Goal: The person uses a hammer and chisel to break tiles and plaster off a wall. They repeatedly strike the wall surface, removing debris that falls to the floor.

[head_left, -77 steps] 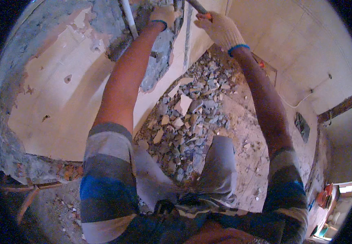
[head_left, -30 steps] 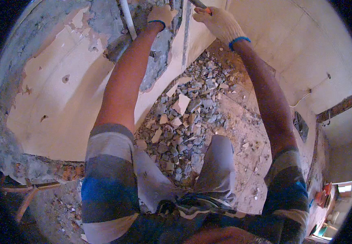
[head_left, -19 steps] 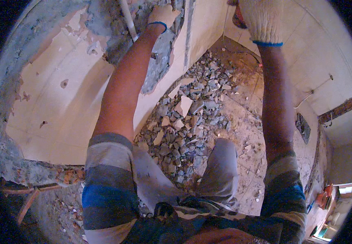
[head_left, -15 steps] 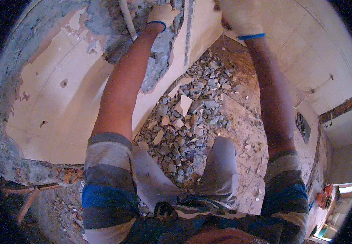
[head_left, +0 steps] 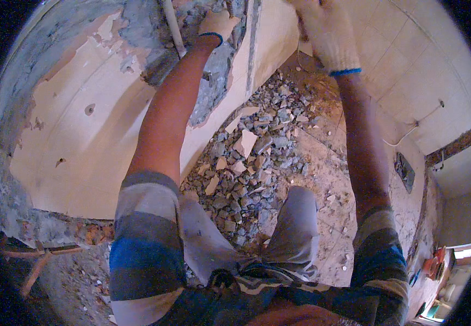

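"Left hand (head_left: 218, 24) first: how is it held?"

"Its fingers are curled into a fist, just right of the pale pipe (head_left: 173, 27), by the broken wall (head_left: 219, 92). A dark rod (head_left: 229, 6) is gripped in it; only a short end can be seen above the fist, likewise right of the pipe."

"And the right hand (head_left: 329, 37)?"

"It is seen well to the right of the pipe, blurred and partly cut off at the top. How far it is opened cannot be told, nor what is held. Both hands are covered by pale knitted gloves (head_left: 346, 54), edged in blue."

"What is found lower than the pipe?"

"Grey rubble (head_left: 235, 198) is heaped on the floor (head_left: 325, 163), to the pipe's right, and pale tile pieces (head_left: 246, 142) are strewn over it. The heap is flanked by grey trouser legs (head_left: 296, 217)."
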Available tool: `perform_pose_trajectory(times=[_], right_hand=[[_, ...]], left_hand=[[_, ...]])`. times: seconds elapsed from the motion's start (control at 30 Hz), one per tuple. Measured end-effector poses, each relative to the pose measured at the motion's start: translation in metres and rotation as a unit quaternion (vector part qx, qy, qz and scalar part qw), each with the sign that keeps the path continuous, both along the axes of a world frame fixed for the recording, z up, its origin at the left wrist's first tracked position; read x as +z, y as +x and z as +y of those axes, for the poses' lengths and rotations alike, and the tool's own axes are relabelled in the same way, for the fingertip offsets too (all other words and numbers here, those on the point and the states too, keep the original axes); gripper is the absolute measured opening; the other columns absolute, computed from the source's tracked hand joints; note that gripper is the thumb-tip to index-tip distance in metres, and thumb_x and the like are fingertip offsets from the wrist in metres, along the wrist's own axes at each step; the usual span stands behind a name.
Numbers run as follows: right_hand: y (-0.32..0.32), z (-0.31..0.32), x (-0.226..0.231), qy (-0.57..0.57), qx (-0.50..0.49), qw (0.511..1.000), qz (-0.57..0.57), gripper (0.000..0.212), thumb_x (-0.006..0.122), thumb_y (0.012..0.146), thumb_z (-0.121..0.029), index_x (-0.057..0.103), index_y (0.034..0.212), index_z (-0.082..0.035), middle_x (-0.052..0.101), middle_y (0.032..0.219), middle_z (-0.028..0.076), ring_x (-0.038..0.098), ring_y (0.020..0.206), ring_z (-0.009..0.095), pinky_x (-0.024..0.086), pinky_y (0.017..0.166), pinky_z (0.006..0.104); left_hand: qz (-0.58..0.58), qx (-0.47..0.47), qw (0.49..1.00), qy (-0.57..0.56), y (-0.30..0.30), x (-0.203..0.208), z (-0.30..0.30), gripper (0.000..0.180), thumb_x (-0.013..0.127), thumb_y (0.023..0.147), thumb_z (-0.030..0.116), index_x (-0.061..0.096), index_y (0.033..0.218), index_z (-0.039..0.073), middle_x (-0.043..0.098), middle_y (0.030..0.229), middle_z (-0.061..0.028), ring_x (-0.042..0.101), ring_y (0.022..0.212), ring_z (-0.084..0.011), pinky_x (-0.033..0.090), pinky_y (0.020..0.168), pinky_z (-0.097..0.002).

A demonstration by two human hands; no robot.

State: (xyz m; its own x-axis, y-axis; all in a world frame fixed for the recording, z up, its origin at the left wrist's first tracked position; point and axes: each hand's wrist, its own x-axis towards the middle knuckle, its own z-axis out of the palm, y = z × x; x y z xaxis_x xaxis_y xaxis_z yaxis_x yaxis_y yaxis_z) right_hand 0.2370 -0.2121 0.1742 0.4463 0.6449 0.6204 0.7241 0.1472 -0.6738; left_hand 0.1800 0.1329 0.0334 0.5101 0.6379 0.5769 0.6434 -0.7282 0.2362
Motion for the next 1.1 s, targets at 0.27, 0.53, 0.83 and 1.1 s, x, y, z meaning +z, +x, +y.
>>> perform_pose_trajectory(times=[0.27, 0.53, 0.83, 1.1], right_hand=[[0.025, 0.054, -0.005, 0.079, 0.059, 0.992, -0.085, 0.037, 0.069, 0.101, -0.038, 0.064, 0.102, -0.001, 0.063, 0.077, 0.004, 0.059, 0.063, 0.018, 0.048, 0.057, 0.0367], [0.058, 0.055, -0.067, -0.179, 0.022, 0.968, -0.176, 0.066, 0.066, 0.094, -0.062, 0.076, 0.125, -0.005, 0.079, 0.109, 0.023, 0.076, 0.104, 0.037, 0.057, 0.093, 0.0445], [-0.016, -0.004, 0.014, 0.268, 0.065, 0.956, -0.104, 0.032, 0.067, 0.103, -0.029, 0.067, 0.104, 0.003, 0.061, 0.071, 0.006, 0.061, 0.064, 0.017, 0.051, 0.059, 0.0355], [0.037, 0.065, -0.024, -0.119, 0.095, 0.975, -0.159, 0.037, 0.068, 0.105, -0.033, 0.067, 0.105, 0.003, 0.060, 0.072, 0.007, 0.058, 0.063, 0.016, 0.048, 0.058, 0.0357]], left_hand=[[0.135, -0.013, 0.984, 0.118, -0.003, -0.003, 0.013, 0.042, 0.047, 0.110, 0.043, 0.073, 0.127, 0.015, 0.072, 0.124, -0.0228, 0.071, 0.111, -0.0474, 0.055, 0.100, -0.0586], [0.116, 0.004, 0.991, 0.060, -0.008, 0.007, -0.017, 0.049, 0.056, 0.103, 0.052, 0.072, 0.128, 0.013, 0.072, 0.126, -0.0242, 0.068, 0.118, -0.0478, 0.056, 0.100, -0.0581], [0.082, -0.003, 0.996, 0.028, -0.004, 0.007, 0.001, 0.065, 0.057, 0.101, 0.058, 0.072, 0.125, -0.001, 0.072, 0.125, -0.0296, 0.067, 0.122, -0.0463, 0.055, 0.103, -0.0561], [-0.061, -0.039, 0.991, 0.112, 0.000, -0.005, 0.010, 0.055, 0.063, 0.098, 0.052, 0.073, 0.090, -0.002, 0.071, 0.089, -0.0274, 0.071, 0.091, -0.0456, 0.055, 0.086, -0.0582]])
